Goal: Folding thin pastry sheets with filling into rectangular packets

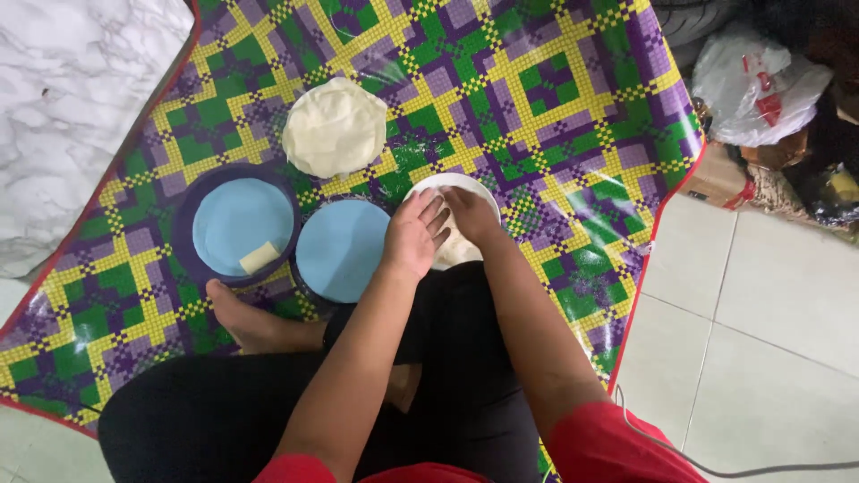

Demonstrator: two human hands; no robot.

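Head cam, looking down from my end: both hands sit together over a white plate [447, 183] on the checkered mat [537, 89]. Left hand [413, 234] lies flat, fingers loosely spread, its grip clamped on nothing. Right hand [472, 215] presses on the pale dough [458, 250] in the plate; can't tell if its grip is closed on it. Just left, 2 blue round lids: one [342, 250] touching the plate, the other [242, 224] carrying a small yellow block [259, 258]. Farther away lies a flattened dough stack [335, 127].
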